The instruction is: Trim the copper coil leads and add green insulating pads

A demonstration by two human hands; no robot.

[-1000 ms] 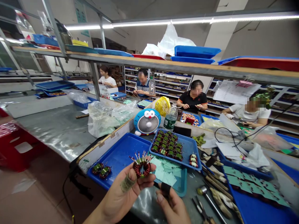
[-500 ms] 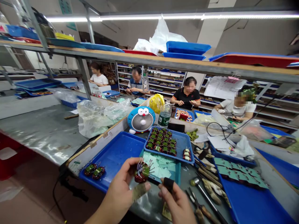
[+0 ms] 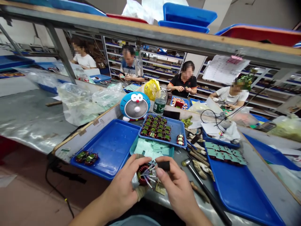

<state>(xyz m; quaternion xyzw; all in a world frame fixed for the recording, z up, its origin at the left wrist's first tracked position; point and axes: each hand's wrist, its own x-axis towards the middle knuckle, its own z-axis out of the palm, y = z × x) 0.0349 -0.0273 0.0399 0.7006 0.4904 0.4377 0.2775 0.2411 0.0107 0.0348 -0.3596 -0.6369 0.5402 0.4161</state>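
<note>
My left hand is closed around a copper-wound toroid coil whose several wire leads stick out to the right. A taped thumb tip presses under the coil. My right hand pinches a small black block right beside the coil's leads. Both hands hover over the near edge of the bench, just in front of a teal tray of green square pads.
A big blue tray on the left holds two finished coils. Another blue tray behind is packed with several coils. A hammer and hand tools lie to the right beside a blue tray of green boards. A cartoon fan, bottle and seated co-workers are behind.
The view has tilted down. My left hand lowered the coil and turned it so the leads point right; my right hand brought the black block up against them.
</note>
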